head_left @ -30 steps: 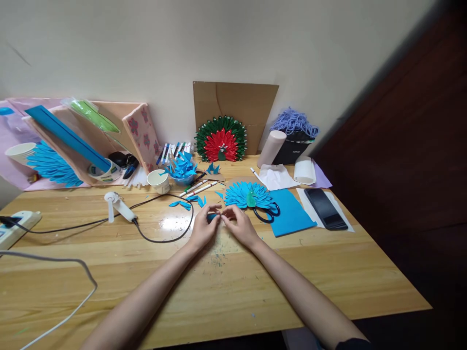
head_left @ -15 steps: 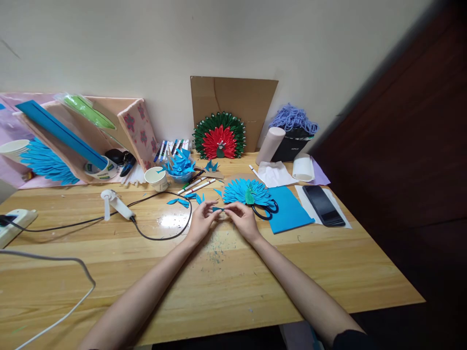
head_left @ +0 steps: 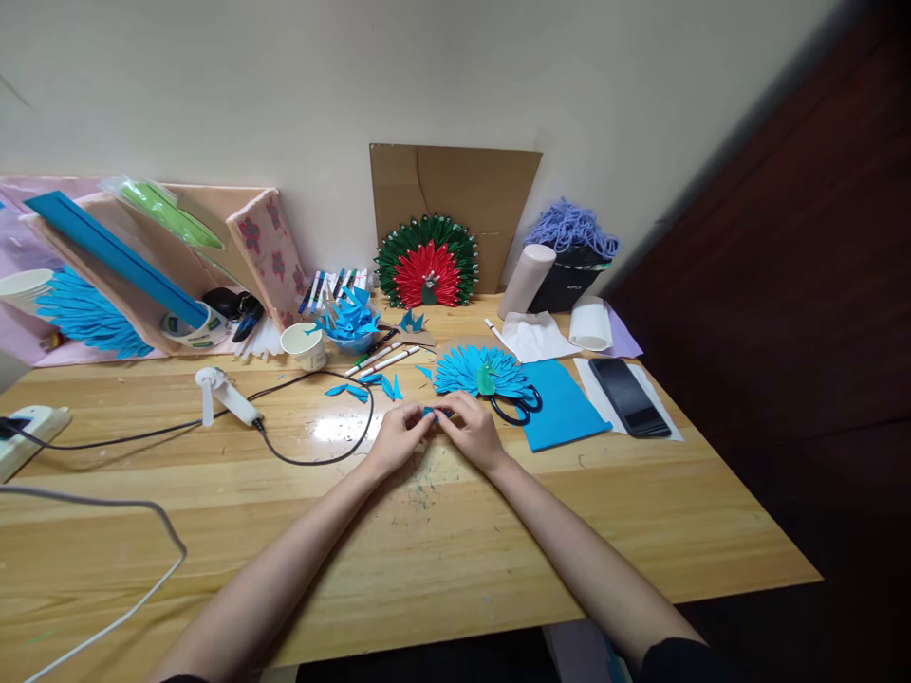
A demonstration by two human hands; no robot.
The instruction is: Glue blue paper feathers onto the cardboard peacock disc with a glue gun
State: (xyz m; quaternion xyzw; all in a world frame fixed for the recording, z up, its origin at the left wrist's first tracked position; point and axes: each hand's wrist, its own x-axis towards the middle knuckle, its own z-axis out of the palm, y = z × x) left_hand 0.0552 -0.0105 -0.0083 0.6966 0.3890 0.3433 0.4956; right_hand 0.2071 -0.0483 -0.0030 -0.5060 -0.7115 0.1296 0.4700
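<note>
My left hand [head_left: 399, 436] and my right hand [head_left: 471, 432] meet above the table, fingertips pinched together on a small blue felt piece [head_left: 429, 412]. Fingers cover most of that piece. Just beyond my right hand lies a blue fan-shaped peacock [head_left: 470, 372] with a green body. Scissors with black handles [head_left: 513, 410] rest beside it, their blades out of sight. Past my left hand are several loose blue petals [head_left: 388, 386]. Small dark scraps [head_left: 425, 493] are scattered below my hands.
A glue gun [head_left: 232, 398] with a looping black cable lies at left. Blue felt sheets [head_left: 566, 408] and a phone [head_left: 630, 398] are at right. Behind stand a paper cup [head_left: 305, 346], a bowl of blue pieces [head_left: 352, 327], markers [head_left: 388, 360] and a red-green peacock [head_left: 427, 264].
My fingertips have come closer together, and the blue piece is now more covered, its end no longer sticking out toward my left hand. The view has shifted slightly.
</note>
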